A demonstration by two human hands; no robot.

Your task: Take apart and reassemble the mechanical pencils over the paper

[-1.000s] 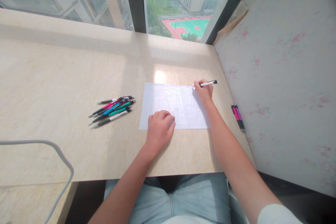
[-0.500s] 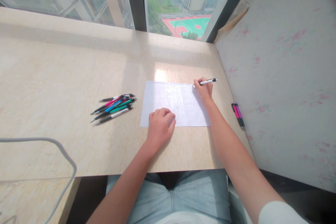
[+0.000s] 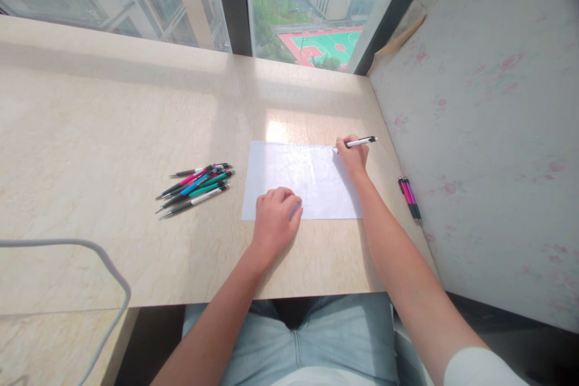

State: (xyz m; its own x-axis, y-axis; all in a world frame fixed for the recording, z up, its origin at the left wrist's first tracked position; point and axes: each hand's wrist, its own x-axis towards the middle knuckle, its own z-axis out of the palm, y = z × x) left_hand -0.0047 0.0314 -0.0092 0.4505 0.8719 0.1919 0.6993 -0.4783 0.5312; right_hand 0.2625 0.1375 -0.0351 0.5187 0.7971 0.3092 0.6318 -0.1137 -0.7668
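A white sheet of paper (image 3: 312, 184) lies flat on the stone-patterned desk, with faint marks along its top edge. At its upper right corner my right hand (image 3: 353, 154) grips a white-and-black pen (image 3: 359, 142), tip down against the paper and barrel slanting right. My left hand (image 3: 277, 214) rests palm down over the sheet's lower edge, fingers loosely bent and holding nothing. To the left lies a loose pile of pens (image 3: 196, 187) with pink, blue, green and white barrels and black grips.
Two pink and purple pens (image 3: 410, 199) lie by the flowered wall (image 3: 488, 151) on the right. A grey cable (image 3: 104, 256) loops over the desk (image 3: 113, 132) at lower left. Beyond the far edge is a window (image 3: 316, 12).
My right hand and its pen have shifted very slightly to the right along the paper's top edge. My left hand stays in place.
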